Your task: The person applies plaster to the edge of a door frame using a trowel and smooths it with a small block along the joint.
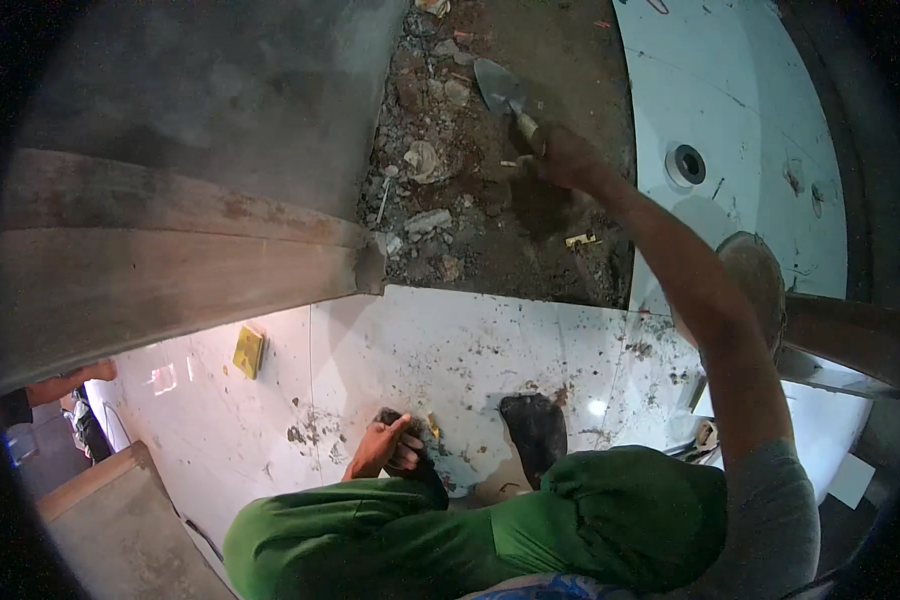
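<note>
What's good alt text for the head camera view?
A right hand holds a trowel over a rough, debris-strewn strip of ground. The left hand is by a dark shoe on dirty white tiles.

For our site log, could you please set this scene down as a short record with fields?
Right hand: grips trowel by its handle, arm outstretched
Left hand: at the left foot, grip unclear
Soil: brown strip, rubble along its left side
Tiles: white, dirt-spotted
On tiles: yellow block, left; ring, upper right
Other person: forearm, far left
</note>
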`<state>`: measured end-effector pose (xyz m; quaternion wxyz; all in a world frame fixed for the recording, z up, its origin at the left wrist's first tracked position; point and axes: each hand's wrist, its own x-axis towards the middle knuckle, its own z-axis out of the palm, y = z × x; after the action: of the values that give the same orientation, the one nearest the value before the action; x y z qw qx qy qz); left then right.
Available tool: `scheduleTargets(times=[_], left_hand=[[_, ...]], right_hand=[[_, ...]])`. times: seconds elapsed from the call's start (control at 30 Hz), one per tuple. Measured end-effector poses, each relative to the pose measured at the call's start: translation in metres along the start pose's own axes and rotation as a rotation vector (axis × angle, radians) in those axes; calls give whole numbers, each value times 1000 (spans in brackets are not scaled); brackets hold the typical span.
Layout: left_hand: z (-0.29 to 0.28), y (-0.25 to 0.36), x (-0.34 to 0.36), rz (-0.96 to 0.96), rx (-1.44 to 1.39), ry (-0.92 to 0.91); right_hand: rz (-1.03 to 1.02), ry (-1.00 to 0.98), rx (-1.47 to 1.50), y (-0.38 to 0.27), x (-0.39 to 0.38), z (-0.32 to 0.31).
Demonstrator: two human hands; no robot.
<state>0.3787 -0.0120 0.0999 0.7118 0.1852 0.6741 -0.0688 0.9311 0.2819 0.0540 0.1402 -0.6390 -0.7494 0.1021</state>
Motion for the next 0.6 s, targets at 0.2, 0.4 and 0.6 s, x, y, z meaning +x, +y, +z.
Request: scheduleTargets(times=[0.2, 0.4, 0.6], left_hand=[[4, 0, -3, 48, 0, -1], [9, 5, 0, 46, 32, -1], [3, 2, -2, 66, 36, 23]], right_hand=[[491, -218, 53, 7, 9, -16], [110, 78, 841, 44, -39, -34], [225, -556, -55, -88, -59, -124]])
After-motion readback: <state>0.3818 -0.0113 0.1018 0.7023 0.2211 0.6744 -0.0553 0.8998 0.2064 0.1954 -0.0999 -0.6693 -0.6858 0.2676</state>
